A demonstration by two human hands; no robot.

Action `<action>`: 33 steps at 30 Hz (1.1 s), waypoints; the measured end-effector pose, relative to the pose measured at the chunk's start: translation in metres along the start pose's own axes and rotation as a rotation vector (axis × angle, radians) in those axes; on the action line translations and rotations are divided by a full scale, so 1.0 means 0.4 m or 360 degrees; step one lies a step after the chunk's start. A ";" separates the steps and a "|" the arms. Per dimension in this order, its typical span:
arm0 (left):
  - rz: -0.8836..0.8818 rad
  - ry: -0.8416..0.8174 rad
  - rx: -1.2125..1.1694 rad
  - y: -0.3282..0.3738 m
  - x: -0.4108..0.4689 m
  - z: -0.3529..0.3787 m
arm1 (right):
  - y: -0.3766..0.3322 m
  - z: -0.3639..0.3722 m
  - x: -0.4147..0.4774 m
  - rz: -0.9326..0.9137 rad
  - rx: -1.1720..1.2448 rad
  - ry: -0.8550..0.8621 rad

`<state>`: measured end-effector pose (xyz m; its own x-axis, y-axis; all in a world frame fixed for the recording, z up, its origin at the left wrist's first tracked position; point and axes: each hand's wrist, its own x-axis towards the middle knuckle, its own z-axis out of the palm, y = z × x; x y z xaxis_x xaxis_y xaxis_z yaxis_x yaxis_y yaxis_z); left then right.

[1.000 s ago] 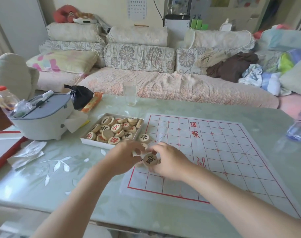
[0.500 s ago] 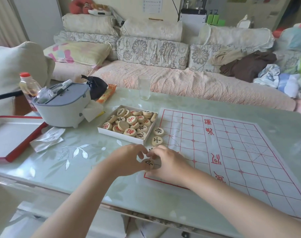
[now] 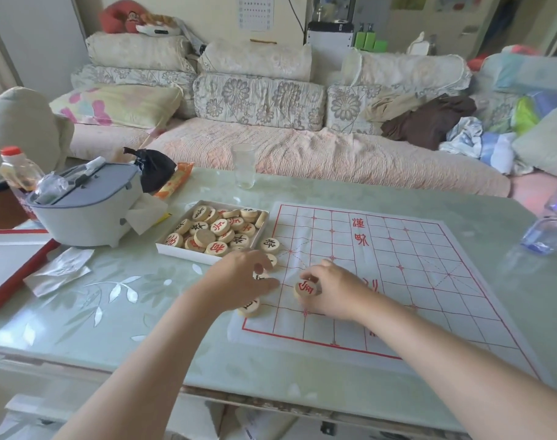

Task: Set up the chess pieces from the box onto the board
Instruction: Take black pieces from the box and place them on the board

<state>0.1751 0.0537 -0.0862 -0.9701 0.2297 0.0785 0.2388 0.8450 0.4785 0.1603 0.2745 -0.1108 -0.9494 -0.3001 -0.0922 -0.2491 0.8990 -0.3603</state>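
Right hand (image 3: 334, 293) pinching red-marked piece (image 3: 306, 289) over board (image 3: 413, 281); left hand (image 3: 239, 281) curled at board's left edge, grip unclear tbh.

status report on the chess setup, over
Right hand pinching a red piece over the board. Left hand on black pieces at its left edge, grip unclear. Box mostly full. Nothing in the way.

Left hand (image 3: 239, 281) half covers a black-marked piece (image 3: 250, 308).
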 end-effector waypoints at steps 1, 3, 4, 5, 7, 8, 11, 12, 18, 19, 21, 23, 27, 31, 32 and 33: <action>0.0040 0.0014 0.0008 0.023 0.011 0.008 | 0.003 -0.005 -0.003 -0.0010 0.0040 0.0015; 0.0124 0.0017 0.0017 0.076 0.035 0.033 | 0.015 -0.023 -0.016 -0.0019 0.0107 0.0074; 0.0164 0.0015 0.0022 0.105 0.047 0.046 | 0.026 -0.036 -0.026 -0.0012 0.0142 0.0111; 0.0201 0.0012 0.0020 0.134 0.059 0.060 | 0.043 -0.051 -0.036 0.0009 0.0185 0.0138; 0.0282 0.0017 -0.0034 0.192 0.085 0.084 | 0.089 -0.083 -0.061 0.0077 0.0274 0.0181; 0.0326 0.0024 -0.0058 0.221 0.098 0.095 | 0.117 -0.101 -0.075 0.0117 0.0302 0.0205; 0.0430 0.0021 -0.0081 0.303 0.123 0.134 | 0.216 -0.154 -0.120 0.0214 0.0316 0.0251; 0.0459 0.0007 -0.0094 0.329 0.129 0.152 | 0.249 -0.172 -0.138 0.0254 0.0319 0.0249; 0.0617 -0.0136 -0.0065 0.477 0.161 0.273 | 0.439 -0.249 -0.258 0.0442 0.0324 0.0286; 0.0642 -0.0167 -0.0057 0.504 0.166 0.295 | 0.467 -0.254 -0.279 0.0469 0.0297 0.0290; 0.0681 -0.0225 -0.0058 0.557 0.174 0.345 | 0.518 -0.257 -0.322 0.0541 0.0243 0.0272; 0.0719 -0.0280 -0.0008 0.605 0.178 0.398 | 0.565 -0.250 -0.361 0.0600 0.0209 0.0249; 0.0779 -0.0322 0.0168 0.658 0.176 0.487 | 0.631 -0.237 -0.413 0.0605 0.0254 0.0275; 0.0793 -0.0299 0.0291 0.662 0.162 0.543 | 0.656 -0.233 -0.452 0.0597 0.0293 0.0248; 0.0788 -0.0270 0.0291 0.661 0.156 0.553 | 0.661 -0.231 -0.459 0.0584 0.0292 0.0242; 0.0788 -0.0233 0.0282 0.659 0.151 0.561 | 0.665 -0.227 -0.464 0.0573 0.0287 0.0234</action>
<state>0.1894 0.3988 -0.1515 -0.7266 0.6749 0.1288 0.6815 0.6842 0.2597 0.2531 0.5982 -0.1051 -0.9901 0.0829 -0.1133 0.1281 0.8638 -0.4872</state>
